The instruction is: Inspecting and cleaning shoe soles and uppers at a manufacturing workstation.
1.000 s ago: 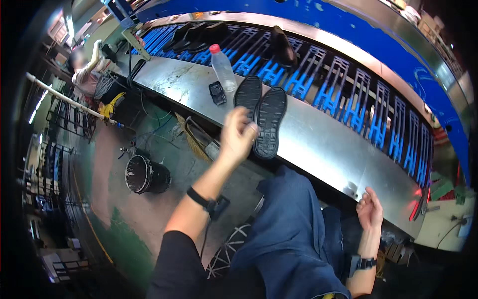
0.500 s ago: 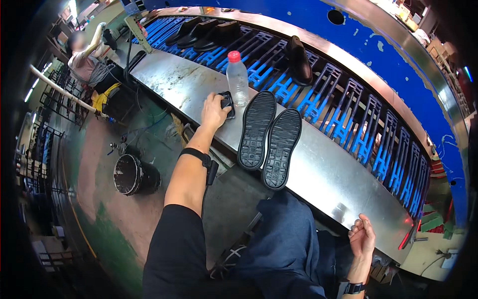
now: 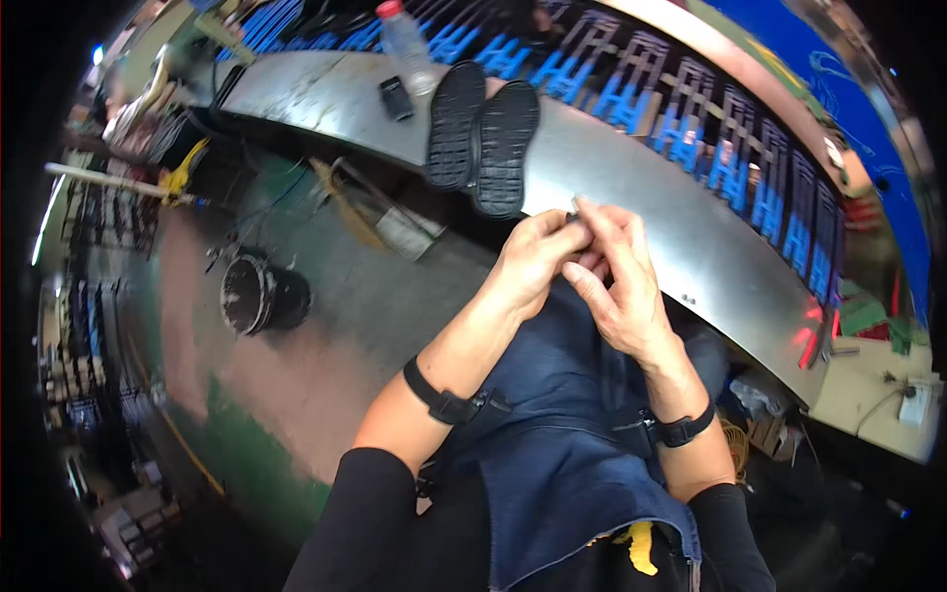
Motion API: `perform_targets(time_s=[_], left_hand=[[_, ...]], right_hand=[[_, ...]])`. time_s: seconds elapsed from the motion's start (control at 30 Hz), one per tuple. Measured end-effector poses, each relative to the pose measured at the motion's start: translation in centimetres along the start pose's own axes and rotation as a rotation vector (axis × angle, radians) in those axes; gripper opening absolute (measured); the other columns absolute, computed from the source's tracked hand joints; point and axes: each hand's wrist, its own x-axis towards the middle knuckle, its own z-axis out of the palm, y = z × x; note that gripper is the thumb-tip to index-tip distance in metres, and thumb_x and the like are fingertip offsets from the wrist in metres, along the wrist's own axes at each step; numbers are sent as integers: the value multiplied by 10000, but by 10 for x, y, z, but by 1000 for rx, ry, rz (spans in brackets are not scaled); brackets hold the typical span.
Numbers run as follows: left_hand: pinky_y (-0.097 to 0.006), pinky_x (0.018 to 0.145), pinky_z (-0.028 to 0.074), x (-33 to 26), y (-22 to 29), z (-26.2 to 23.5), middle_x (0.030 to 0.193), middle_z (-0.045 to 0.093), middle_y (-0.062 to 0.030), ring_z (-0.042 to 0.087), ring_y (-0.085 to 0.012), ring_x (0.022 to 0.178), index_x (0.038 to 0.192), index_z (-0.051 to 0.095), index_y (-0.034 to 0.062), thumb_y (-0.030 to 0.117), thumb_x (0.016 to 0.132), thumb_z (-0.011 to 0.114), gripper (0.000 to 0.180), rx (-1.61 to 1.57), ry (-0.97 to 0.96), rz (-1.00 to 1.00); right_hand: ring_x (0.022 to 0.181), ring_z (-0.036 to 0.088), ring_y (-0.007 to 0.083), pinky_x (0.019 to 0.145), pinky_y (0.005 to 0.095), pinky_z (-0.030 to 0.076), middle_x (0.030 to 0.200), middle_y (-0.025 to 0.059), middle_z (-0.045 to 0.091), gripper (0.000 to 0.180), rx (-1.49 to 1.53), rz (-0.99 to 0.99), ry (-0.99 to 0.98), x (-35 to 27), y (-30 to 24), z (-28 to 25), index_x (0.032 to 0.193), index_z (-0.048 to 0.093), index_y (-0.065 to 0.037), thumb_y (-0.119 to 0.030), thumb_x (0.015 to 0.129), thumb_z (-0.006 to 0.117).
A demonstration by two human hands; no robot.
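Above my lap, at the bench's near edge, my two hands meet. My left hand (image 3: pixel 538 259) is closed, its fingertips pinched round a small dark thing (image 3: pixel 572 216) too hidden to name. Against those fingertips rests my right hand (image 3: pixel 623 281), its fingers mostly stretched and its thumb apart. Beyond them, a pair of black shoe soles (image 3: pixel 505 148) lies tread up on the metal bench (image 3: pixel 621 192), partly over its near edge. A small black flat device (image 3: pixel 397 99) lies left of the soles, beside a clear bottle (image 3: pixel 404 49) with a red cap.
Blue-and-black rack bars (image 3: pixel 681 138) run along the bench's far side. A black bucket (image 3: pixel 261 296) stands on the floor at left. Further off at left is another person (image 3: pixel 143 118), blurred. A cream surface with a white socket block (image 3: pixel 915 403) is at right.
My left hand has let go of the black device and come back to meet my right hand, which has risen toward the middle. The view has shifted, and the soles appear higher up.
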Motion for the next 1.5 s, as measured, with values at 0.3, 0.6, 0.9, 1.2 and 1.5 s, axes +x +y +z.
perform_targets(time_s=[0.3,0.6,0.9,1.2,1.5], left_hand=[[-296,831,519,-13,-93,97,1038,686,-87,651,-151,929,1133,649,4,284,973,640,322,303,-241,-237],[-487,998,440,32,-67,100,1220,547,-202,544,-307,1144,1313,477,-62,558,1017,386,693,-601,53,-179],[-470,937,440,35,-31,96,1185,484,-193,506,-311,1088,1264,449,-65,506,1016,422,623,-870,-79,-36],[-463,919,486,13,3,123,1152,602,-186,574,-285,1067,1204,584,-33,535,1028,349,639,-309,-201,408],[-347,840,494,25,-20,123,1077,615,-96,578,-170,977,1166,593,7,520,1045,376,570,-6,-9,644]], right_hand=[[862,605,173,725,274,519,1096,106,552,362,-145,183,357,-128,46,-68,1135,598,-23,8,802,735],[1008,669,234,852,331,590,1281,147,522,590,1018,153,371,-188,57,-80,1399,430,-7,-24,877,703],[764,576,75,661,192,467,962,43,596,369,852,399,180,-171,7,-40,1246,526,-31,-208,950,660],[597,457,50,560,219,413,791,-8,537,276,440,454,44,-157,-28,-14,1049,680,-30,-218,870,774],[596,587,251,533,352,506,810,95,522,516,-171,28,36,-167,-29,-9,1145,637,-10,-267,746,841]])
